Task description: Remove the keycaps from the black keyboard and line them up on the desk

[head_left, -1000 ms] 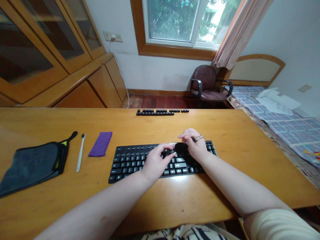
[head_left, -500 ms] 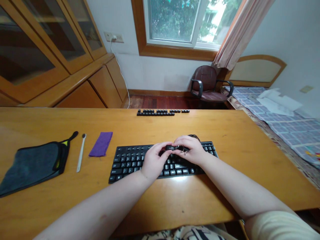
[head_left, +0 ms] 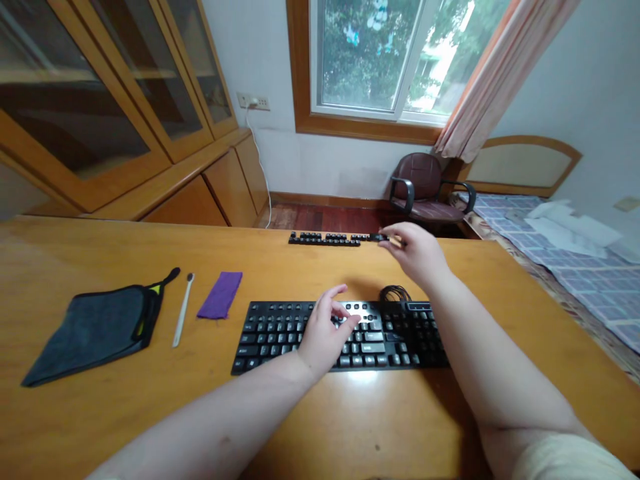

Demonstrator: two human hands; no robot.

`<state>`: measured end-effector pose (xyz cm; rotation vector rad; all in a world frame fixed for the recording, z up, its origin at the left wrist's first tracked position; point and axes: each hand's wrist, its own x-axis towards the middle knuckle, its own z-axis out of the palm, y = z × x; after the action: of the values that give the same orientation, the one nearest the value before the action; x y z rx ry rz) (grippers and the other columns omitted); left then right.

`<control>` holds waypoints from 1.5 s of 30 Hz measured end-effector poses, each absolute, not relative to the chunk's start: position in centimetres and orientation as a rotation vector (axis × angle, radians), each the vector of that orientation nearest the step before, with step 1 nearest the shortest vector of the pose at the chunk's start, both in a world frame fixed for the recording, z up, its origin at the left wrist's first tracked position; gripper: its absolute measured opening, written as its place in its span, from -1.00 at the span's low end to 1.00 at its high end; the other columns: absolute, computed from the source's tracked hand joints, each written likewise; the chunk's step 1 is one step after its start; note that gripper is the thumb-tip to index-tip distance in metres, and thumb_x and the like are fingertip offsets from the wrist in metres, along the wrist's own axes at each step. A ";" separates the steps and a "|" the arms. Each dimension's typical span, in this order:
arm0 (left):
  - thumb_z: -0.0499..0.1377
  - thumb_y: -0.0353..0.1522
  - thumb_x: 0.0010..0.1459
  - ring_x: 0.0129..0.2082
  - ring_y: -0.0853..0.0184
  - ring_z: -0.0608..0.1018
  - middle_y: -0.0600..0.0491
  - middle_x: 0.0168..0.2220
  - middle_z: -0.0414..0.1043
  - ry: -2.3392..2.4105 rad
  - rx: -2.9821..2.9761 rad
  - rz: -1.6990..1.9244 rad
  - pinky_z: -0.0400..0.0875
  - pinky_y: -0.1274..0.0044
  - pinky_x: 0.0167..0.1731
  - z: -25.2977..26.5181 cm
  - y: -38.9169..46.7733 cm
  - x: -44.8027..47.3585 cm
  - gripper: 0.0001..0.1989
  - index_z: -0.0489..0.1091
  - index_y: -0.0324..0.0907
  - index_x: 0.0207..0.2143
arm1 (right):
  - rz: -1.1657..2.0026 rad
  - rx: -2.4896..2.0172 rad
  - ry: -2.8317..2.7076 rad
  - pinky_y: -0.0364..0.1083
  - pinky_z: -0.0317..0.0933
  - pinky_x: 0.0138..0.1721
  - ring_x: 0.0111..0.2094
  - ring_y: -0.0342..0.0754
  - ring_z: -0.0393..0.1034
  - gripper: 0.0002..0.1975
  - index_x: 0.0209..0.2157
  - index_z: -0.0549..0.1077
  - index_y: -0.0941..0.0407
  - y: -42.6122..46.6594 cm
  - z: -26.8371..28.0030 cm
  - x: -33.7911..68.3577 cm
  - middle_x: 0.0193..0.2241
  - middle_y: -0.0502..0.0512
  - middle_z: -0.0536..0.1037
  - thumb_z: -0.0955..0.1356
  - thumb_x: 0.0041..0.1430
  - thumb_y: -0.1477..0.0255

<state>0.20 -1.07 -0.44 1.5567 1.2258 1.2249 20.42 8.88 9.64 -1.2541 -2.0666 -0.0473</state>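
Desk (head_left: 400, 413): lane open between keyboard (head_left: 373, 347) and keycap rows (head_left: 325, 242) along far edge; coiled cable (head_left: 387, 291) juts in. My right hand (head_left: 415, 250) and forearm (head_left: 470, 340) bar lane's right end. My left hand (head_left: 324, 333) blocks keyboard's middle. Passage free toward right edge. Left side obstructed: purple cloth (head_left: 221, 295), brush (head_left: 183, 311), gray cloth (head_left: 100, 330).

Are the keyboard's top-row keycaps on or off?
Off where visible: the keyboard shows bare stems there, and loose keycaps lie beyond it.
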 end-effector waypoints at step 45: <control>0.14 -0.44 0.08 -0.32 0.35 0.47 0.06 -0.35 0.40 1.227 1.714 1.187 0.35 0.40 -0.17 0.2 -1.3 0.4 -0.57 0.19 -0.17 0.03 | 0.116 -1.865 -2.180 -0.19 0.14 -0.32 -0.29 -0.09 0.33 -0.79 -0.27 0.52 0.15 20.8 -0.9 21.4 -0.26 0.13 0.45 0.38 0.05 0.36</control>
<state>0.37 -1.26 0.16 1.7140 1.2272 1.1871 21.38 20.75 -0.91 -1.8652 -2.1801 0.1164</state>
